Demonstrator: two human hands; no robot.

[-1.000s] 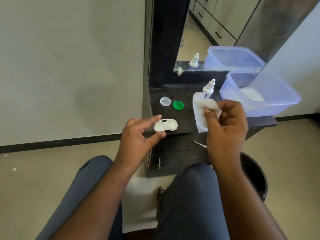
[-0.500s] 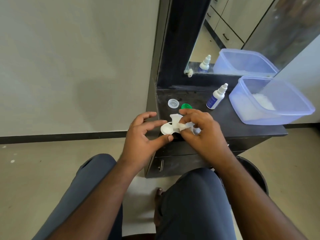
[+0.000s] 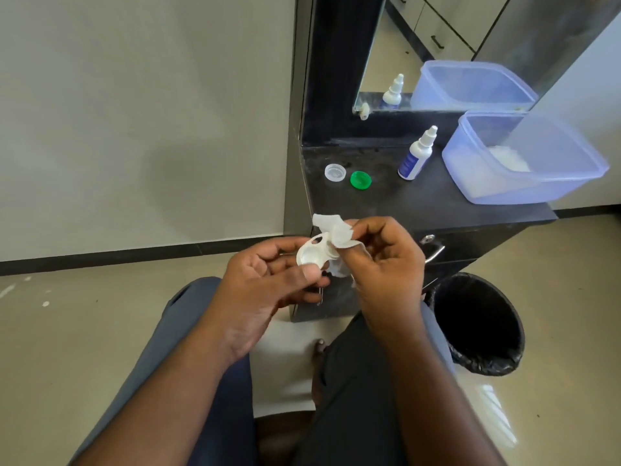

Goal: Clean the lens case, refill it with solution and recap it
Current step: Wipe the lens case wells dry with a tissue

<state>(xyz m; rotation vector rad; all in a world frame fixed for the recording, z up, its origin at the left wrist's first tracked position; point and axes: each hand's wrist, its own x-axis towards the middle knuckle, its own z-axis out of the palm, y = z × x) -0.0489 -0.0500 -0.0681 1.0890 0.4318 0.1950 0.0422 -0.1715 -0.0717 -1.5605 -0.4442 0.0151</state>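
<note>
Left hand (image 3: 268, 280) grips the lens case (image 3: 312, 255) while right hand (image 3: 386, 264), pinching a tissue (image 3: 336, 232), wipes a well; solution bottle (image 3: 415, 156) likely next.

Since a second ago the left hand (image 3: 268, 274) lifts the white plastic twin-well lens case (image 3: 312, 255) off the black dresser top (image 3: 420, 203) toward the lap, while the right hand (image 3: 386, 260) brings the crumpled white tissue (image 3: 336, 232) down against it.

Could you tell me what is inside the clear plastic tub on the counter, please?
The plastic tub holds a loose white heap, perhaps tissues, at its far side. The frosted walls blur it, so what it is exactly cannot be told.
</note>
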